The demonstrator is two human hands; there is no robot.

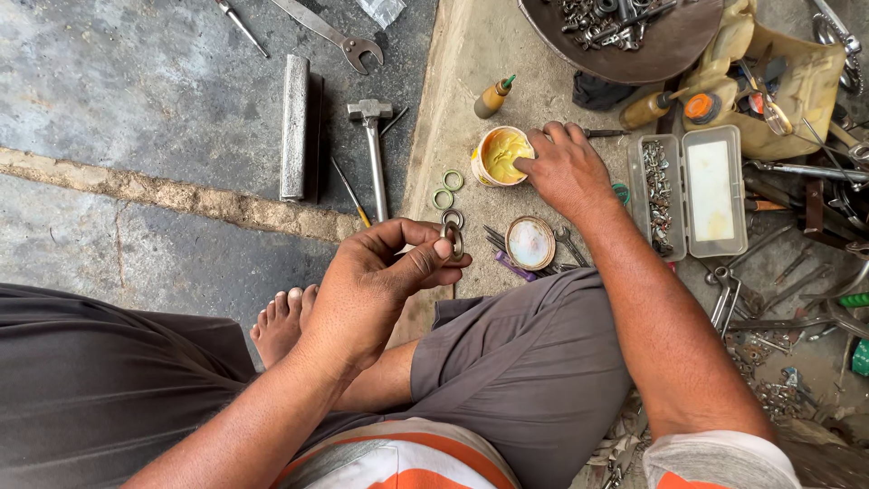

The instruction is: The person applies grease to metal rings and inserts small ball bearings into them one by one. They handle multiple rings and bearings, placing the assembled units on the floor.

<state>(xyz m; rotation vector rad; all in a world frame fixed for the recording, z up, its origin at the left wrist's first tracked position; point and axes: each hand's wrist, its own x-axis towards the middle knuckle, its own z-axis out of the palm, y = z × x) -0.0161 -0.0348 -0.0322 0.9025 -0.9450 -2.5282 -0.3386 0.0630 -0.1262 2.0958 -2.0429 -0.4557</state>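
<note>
I am watching the left hand (376,281) pinching a small metal ring (455,241) between thumb and forefinger, fingers closed on it, held up above the bent knee. The ring is sitting at the fingertips, on the side of the hand away from the body. Just beyond it, another metal ring (453,218) and two green rings (447,189) are lying on the concrete slab (453,109).

The right hand (563,167) is reaching forward, its fingertips dipping at the rim of an open tub of yellow grease (500,156); the fingers are curled loosely, gripping nothing that I can see. The tub is lying directly left of that hand, touching it. The tub's round lid (530,243) is resting nearer the knee, between the two hands. A hammer (373,149) is lying well to the left; a clear parts box (690,188) is sitting open to the right.
</note>
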